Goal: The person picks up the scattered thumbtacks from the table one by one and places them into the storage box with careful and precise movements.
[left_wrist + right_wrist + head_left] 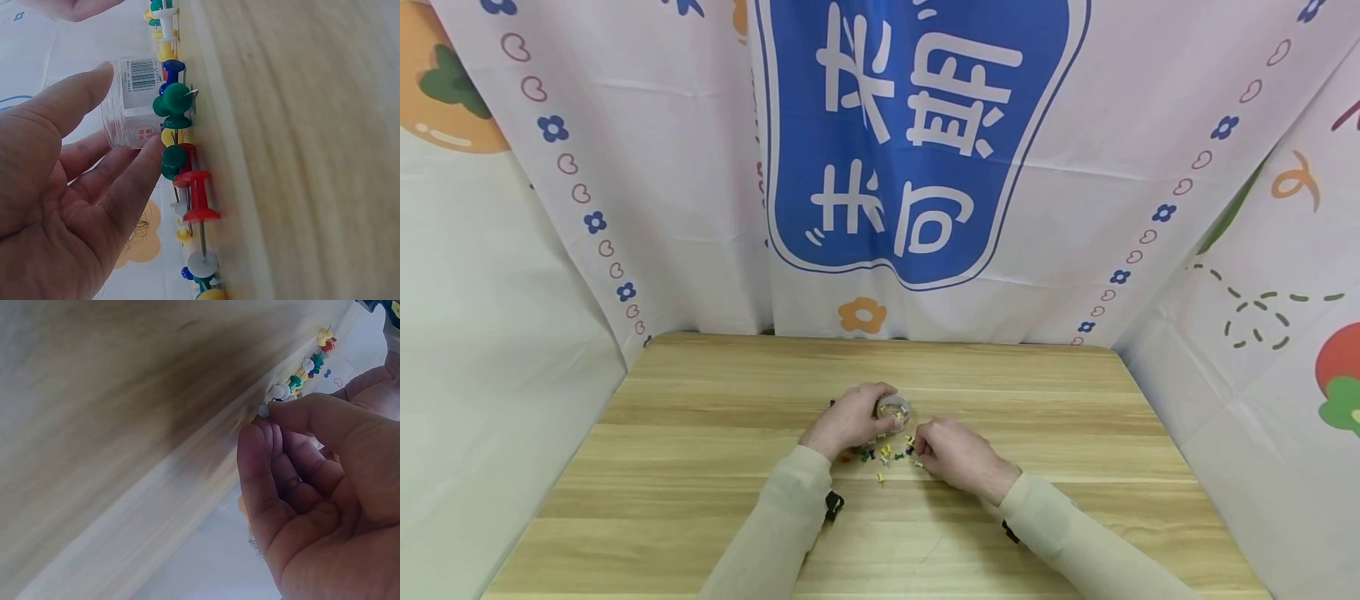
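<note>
My left hand (850,419) holds a small clear jar (139,100) with a barcode label, thumb on one side and fingers on the other. A few yellow push pins lie inside the jar in the head view. Between thumb and fingertip, my right hand (312,481) pinches a white push pin (263,410), mostly covered by the fingers. Loose push pins in several colours are scattered on the table between the hands. In the left wrist view a red push pin (199,197) and a green push pin (177,99) are nearest.
The wooden table (700,500) reaches back to a white curtain (700,208) with a blue printed panel. One yellow push pin (881,478) lies apart, in front of the others. Printed cloth also hangs on both sides.
</note>
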### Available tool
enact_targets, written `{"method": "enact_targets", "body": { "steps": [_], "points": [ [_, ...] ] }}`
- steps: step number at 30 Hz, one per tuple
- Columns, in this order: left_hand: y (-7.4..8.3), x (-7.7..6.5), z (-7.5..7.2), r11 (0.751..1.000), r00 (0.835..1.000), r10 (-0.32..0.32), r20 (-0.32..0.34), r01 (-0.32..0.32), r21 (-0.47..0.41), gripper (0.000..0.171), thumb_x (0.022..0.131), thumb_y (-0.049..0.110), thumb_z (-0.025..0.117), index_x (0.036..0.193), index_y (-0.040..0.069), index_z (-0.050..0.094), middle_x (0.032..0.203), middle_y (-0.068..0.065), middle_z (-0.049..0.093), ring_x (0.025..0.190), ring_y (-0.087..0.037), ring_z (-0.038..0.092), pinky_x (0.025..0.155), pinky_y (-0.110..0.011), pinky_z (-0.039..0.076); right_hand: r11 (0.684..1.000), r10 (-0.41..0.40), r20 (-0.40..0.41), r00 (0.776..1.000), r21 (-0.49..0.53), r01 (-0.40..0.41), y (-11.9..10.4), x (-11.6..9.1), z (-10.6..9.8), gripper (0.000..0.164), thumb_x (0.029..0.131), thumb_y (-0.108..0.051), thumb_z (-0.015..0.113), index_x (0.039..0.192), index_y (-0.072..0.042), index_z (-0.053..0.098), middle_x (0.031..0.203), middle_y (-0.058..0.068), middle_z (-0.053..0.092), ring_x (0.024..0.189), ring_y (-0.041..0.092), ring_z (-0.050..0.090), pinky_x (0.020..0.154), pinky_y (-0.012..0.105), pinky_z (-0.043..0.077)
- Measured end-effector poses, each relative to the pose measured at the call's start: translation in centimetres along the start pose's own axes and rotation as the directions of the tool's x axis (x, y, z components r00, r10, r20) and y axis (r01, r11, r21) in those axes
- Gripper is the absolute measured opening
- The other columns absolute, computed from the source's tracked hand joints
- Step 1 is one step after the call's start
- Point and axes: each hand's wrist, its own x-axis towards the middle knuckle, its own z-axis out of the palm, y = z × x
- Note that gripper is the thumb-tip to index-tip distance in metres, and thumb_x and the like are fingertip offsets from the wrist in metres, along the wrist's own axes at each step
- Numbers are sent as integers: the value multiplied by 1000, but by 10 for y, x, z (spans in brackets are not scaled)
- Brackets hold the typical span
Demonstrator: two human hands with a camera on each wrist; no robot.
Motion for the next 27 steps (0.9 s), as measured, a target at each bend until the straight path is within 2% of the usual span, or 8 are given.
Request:
{"method": "enact_targets", "body": {
  "steps": [8, 18, 23, 27],
  "points": [
    [-1, 0, 1, 1000, 1000, 11, -1, -11, 3, 54, 98, 33, 76, 147, 15, 59, 142, -9, 68, 128, -27, 65, 112, -50, 53, 1000, -9, -20, 1000, 20, 10, 2, 0, 0, 9, 88, -7, 78, 94, -13, 77, 89, -2, 76, 75, 4, 65, 67, 17, 55],
    [-1, 0, 1, 1000, 1000, 7, 1, -7, -14, 56, 98, 34, 76, 147, 15, 58, 141, -10, 68, 125, -27, 66, 110, -50, 54, 994, 11, -38, 999, 113, -7, 5, 6, -10, 14, 89, -2, 72, 99, -11, 76, 94, -3, 75, 80, 4, 65, 72, 17, 57],
    [-1, 0, 1, 1000, 1000, 3, 3, -3, -13, 56, 98, 35, 76, 147, 15, 58, 138, -9, 69, 120, -26, 67, 107, -49, 56, 988, 32, -69, 997, 155, -20, 3, 12, -19, 6, 95, -11, 75, 101, -10, 76, 94, -4, 74, 83, 5, 66, 75, 18, 58],
    [-1, 1, 1, 1000, 1000, 1, 7, -1, -17, 56, 98, 36, 76, 147, 15, 58, 136, -9, 70, 116, -24, 68, 103, -48, 57, 974, 62, -79, 995, 222, -43, 2, 19, -24, 8, 95, -15, 77, 101, -10, 76, 93, -4, 75, 82, 4, 66, 75, 18, 58]
  ]
}}
